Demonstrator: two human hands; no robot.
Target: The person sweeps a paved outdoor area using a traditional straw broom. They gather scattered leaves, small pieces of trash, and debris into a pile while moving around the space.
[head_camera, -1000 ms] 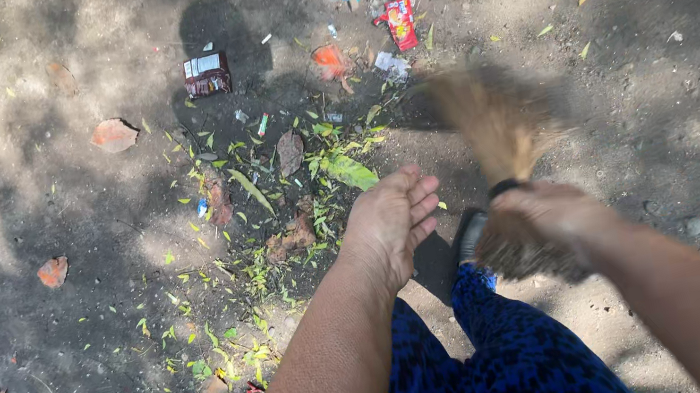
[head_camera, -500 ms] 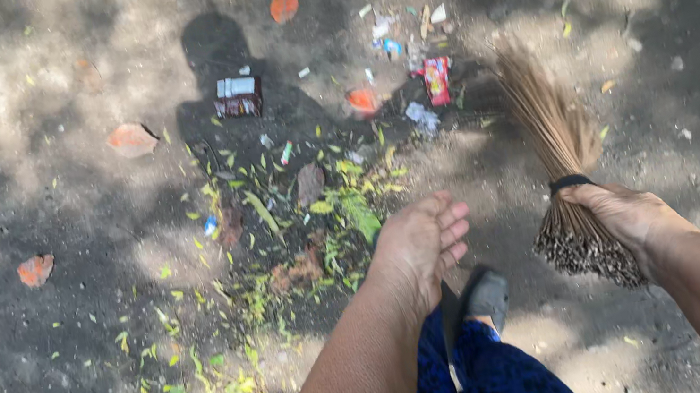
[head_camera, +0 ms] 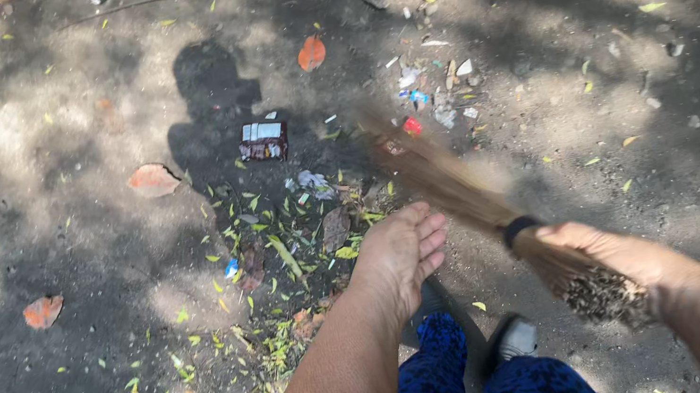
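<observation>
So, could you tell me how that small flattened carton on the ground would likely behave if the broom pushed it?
The flattened carton looks crushed and thin, so probably light and likely to slide, not roll. The broom in the right hand has loose, splayed bristles, so it may skim over it.

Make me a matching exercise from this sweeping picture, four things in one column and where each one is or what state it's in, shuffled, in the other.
Things:
1. broom
2. left hand
3. small flattened carton
4. green leaf scraps

Places or states:
A. open and empty, palm down, fingers spread
B. lying inside the person's shadow on the ground
C. held in the right hand, bristles blurred
D. scattered on the dirt just left of the left hand

Pairs: 1-C, 2-A, 3-B, 4-D
</observation>
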